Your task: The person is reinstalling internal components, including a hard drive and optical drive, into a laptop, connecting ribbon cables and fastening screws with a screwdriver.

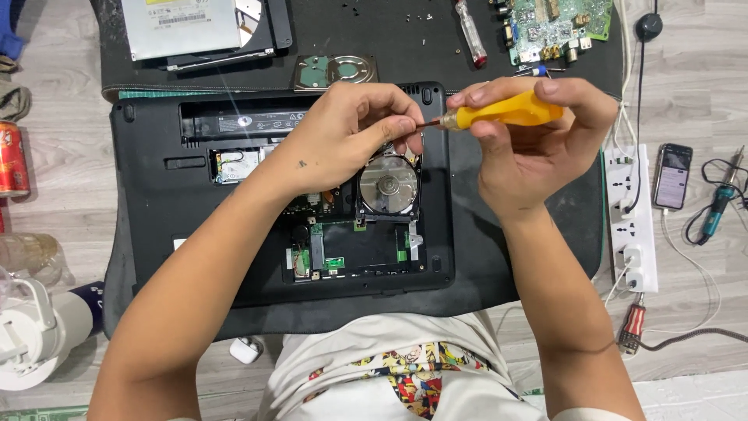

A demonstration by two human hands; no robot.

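A black laptop (pixel 195 257) lies upside down on a dark mat (pixel 545 242), its bottom cover off. A hard drive (pixel 388 185) with a bare silver platter sits in its bay. My right hand (pixel 538 148) grips a yellow-handled screwdriver (pixel 506 113), held level above the drive and pointing left. My left hand (pixel 351 136) hovers over the drive, and its fingertips pinch the screwdriver's tip. Whether a screw is held there I cannot tell.
At the mat's far edge lie an optical drive (pixel 183 27), a second hard drive (pixel 335 72), a red-handled screwdriver (pixel 471 35) and a green circuit board (pixel 553 23). To the right are a white power strip (pixel 633 218), a phone (pixel 672 176) and a soldering iron (pixel 718 206). A red can (pixel 12 160) stands left.
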